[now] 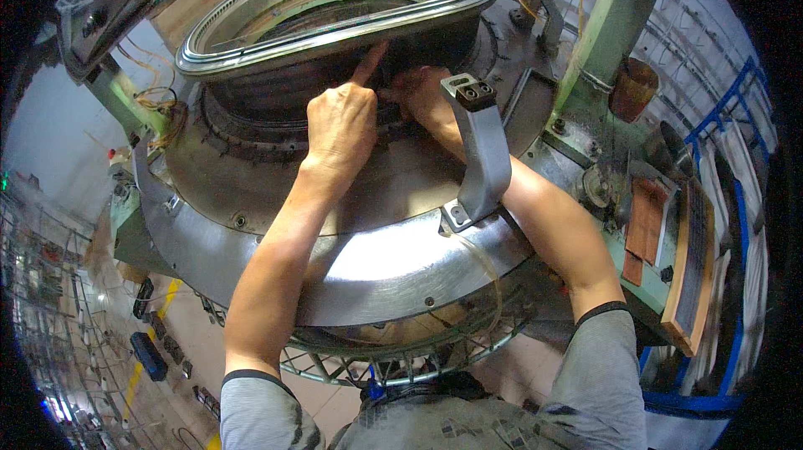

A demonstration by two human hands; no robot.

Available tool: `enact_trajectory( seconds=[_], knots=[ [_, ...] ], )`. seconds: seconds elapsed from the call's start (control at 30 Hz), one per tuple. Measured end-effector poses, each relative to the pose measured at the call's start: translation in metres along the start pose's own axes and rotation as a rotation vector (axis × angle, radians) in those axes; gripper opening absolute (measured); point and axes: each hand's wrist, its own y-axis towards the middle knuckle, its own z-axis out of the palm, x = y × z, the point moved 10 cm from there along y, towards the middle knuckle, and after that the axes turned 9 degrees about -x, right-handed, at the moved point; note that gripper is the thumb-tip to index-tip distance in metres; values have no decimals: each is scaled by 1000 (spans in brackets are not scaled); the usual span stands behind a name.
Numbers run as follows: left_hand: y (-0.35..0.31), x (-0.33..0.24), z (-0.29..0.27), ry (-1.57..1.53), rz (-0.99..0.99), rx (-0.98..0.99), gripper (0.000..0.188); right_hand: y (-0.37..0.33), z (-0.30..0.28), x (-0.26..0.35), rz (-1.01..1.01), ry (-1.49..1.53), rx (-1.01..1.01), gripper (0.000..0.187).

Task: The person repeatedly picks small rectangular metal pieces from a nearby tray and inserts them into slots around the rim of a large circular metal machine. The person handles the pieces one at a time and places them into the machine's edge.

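Observation:
My left hand (pixel 343 122) reaches to the dark side wall of the cylinder (pixel 276 100) in a large round machine. Its index finger is stretched up against the wall just under the shiny metal ring (pixel 335 42); the other fingers are bent. Close beside it, my right hand (pixel 421 97) has its fingers curled in toward the same dark wall. Shadow hides its fingertips and whatever they pinch. A grey metal bracket (pixel 485 153) stands in front of my right wrist, bolted to the broad steel rim (pixel 376 270).
Green posts (pixel 598 40) rise beside the machine. At right are a rusty can (pixel 634 89), reddish-brown flat pieces (pixel 646 224), a wood-framed panel (pixel 693 266) and a blue rack (pixel 736 107). A thin hose (pixel 489 274) hangs off the rim. Dark blocks (pixel 149 355) lie on the floor at left.

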Motion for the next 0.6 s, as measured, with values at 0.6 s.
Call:
enact_trajectory(
  seconds=[0.6],
  knots=[
    [-2, 7, 5, -25, -5, 46, 87, 37, -34, 7, -134, -268, -184, 48]
  ],
)
